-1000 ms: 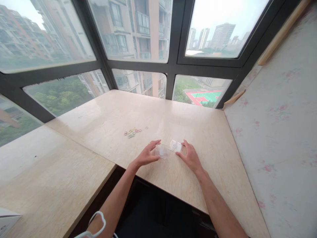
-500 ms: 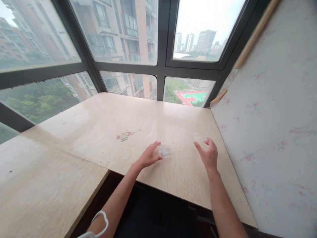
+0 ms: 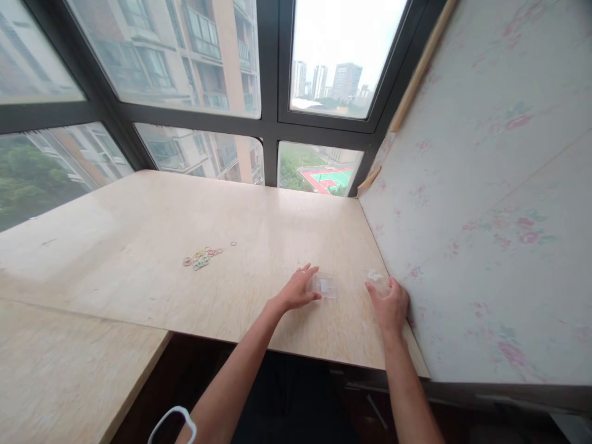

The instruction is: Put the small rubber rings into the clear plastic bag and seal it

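Note:
My left hand (image 3: 300, 290) is closed on the left side of a small clear plastic box (image 3: 325, 287), thumb at the near edge and fingers at the far edge. A pale label or patch shows inside the box. Near the wall, my right hand (image 3: 391, 306) curls around a second clear plastic piece (image 3: 378, 282), with something whitish at its far end; its exact kind is hard to make out. Further left on the table lies a loose cluster of small coloured rings (image 3: 201, 256), pink, yellow and green. A single ring (image 3: 234, 243) lies apart from them.
The pale wooden-patterned tabletop (image 3: 259, 222) meets a flower-papered wall (image 3: 472, 259) on the right and dark-framed windows (image 3: 271, 129) at the back. A lower-left table section (image 3: 69, 370) adjoins it, with a dark gap beside my legs.
The view has turned to the right. Both hands have shifted rightward over the table with the clear pieces, and the right hand is now closer to the wall. The rings lie unmoved.

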Motion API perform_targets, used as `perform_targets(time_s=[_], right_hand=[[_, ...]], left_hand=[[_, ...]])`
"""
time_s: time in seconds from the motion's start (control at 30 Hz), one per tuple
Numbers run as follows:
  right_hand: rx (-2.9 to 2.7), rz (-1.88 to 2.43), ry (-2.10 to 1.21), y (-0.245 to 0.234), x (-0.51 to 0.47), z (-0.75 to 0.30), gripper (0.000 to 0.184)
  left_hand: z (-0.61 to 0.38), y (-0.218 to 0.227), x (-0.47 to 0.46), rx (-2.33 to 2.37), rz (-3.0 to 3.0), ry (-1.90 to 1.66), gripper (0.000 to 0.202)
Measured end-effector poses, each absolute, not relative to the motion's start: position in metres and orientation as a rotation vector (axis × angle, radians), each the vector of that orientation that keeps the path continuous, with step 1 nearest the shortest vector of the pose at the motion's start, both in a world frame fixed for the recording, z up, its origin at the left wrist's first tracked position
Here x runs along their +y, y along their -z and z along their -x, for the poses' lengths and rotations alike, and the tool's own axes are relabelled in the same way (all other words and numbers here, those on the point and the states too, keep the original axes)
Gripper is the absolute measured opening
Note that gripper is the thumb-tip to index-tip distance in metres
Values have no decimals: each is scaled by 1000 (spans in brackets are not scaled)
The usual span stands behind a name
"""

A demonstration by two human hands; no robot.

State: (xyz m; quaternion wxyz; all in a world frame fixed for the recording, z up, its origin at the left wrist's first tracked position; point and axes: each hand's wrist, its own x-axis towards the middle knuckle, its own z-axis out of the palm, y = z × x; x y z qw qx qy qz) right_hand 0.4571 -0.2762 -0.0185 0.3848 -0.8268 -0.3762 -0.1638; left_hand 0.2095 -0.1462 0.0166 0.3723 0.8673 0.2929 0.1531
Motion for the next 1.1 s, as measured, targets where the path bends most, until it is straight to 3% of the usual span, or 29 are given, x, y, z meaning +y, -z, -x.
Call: perform_targets(time_s=[0.17,0.37,0.6,0.87,1.03,1.1], right_hand=[[-999,2115,372,25,-274,-461,70],[-1031,2089,366,21,-276,-455,62],[-1222,1767,473,2,-279,-436,33],[-1570,1516,-108,-7,-287,-338,23],[-1793,1326,-438,-11,-269,-268,23],[-1834,1325,-512,-11,-263,-254,24]], left_hand=[[-209,-11,-148,704,-2233,-369,77],[-189,-2,-146,794,-2191,-437,65],[-171,-11,-158,737,-2216,-471,66],[-82,-5,-118,1113,-2262,-712,52],[-8,-21,-75,1750,-2377,-765,49],[15,-22,-59,1964,-2288,-698,58]])
